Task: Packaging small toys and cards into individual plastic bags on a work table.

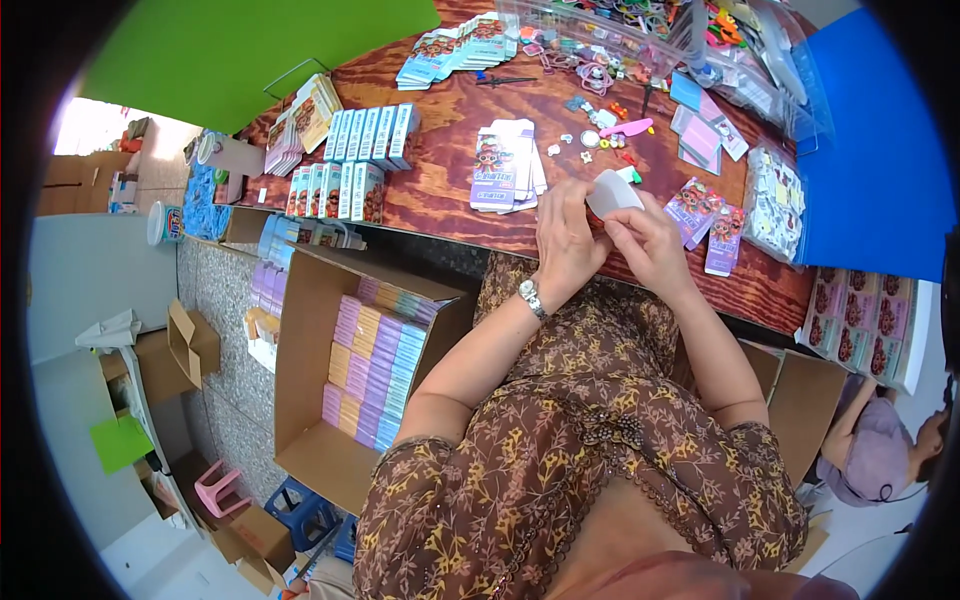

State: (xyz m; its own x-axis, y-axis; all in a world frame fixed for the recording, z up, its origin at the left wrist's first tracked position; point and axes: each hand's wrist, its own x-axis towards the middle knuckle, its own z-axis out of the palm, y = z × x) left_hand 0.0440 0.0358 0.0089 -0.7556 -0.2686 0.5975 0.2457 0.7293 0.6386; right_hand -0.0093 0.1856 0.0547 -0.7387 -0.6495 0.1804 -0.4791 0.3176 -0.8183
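Observation:
At the table's near edge, both my hands hold a small carton point(614, 194) with its white side showing. My left hand point(567, 237) is closed on its left part, a watch on that wrist. From the right, my right hand point(645, 243) pinches its lower edge between thumb and fingers. The carton's lower part is hidden by my hands. Left of them lies a pile of flat purple-and-white cartons point(494, 172). Just right of my right hand are purple printed cards point(724, 240). Beyond my fingers lie small charms and a pink hair clip point(628, 128).
Filled blue-and-white boxes point(368, 135) stand in rows at the left, near flat light-blue cartons point(455, 50). A clear bin point(660, 40) of hair accessories is at the back. A bag of small pieces point(775, 205) lies right. Below left, a large cardboard box point(300, 430) holds stacked packs.

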